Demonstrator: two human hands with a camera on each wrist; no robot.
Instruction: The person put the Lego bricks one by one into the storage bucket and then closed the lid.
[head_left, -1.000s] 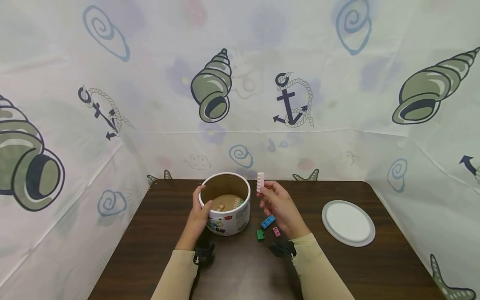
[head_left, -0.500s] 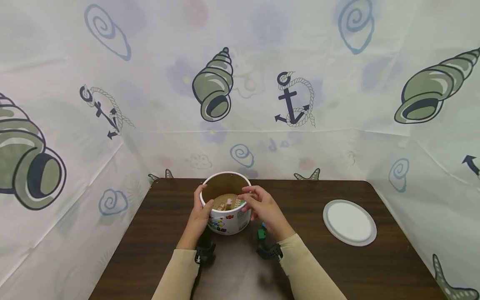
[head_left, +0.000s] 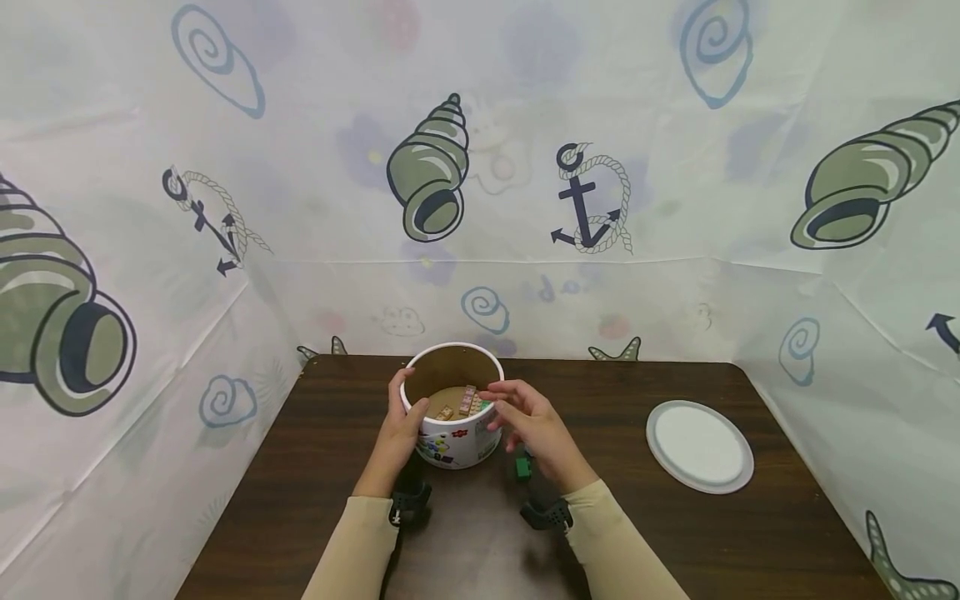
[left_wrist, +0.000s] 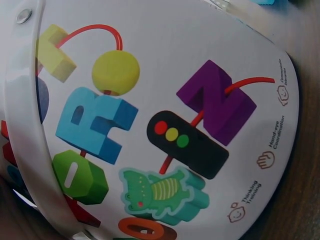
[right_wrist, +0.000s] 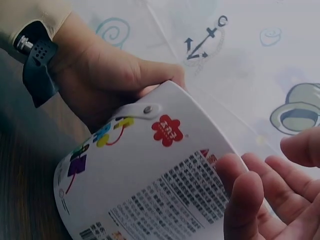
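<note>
A white printed bucket [head_left: 459, 447] stands on the table, its mouth tipped a little toward me. My left hand [head_left: 395, 433] grips its left rim, thumb on the near side; the right wrist view also shows this hand [right_wrist: 112, 75]. Inside lie a pink toy brick [head_left: 467, 400], an orange-tan one [head_left: 446, 412] and pale and green ones by the right wall. My right hand [head_left: 536, 429] is at the right rim with loosely bent fingers and nothing between them. On the table beside it sits a green brick [head_left: 522, 467]. Printed toys cover the bucket wall [left_wrist: 150, 100] in the left wrist view.
A white plate [head_left: 700, 447] lies on the right of the dark wooden table [head_left: 300, 467]. Behind the table hangs a pale curtain [head_left: 517, 308] with shells and anchors. Dark wrist bands [head_left: 547, 515] sit at both cuffs.
My right hand has moved left from beside the bucket to its rim and let go of the pink brick, which now lies inside. My left hand has kept its grip.
</note>
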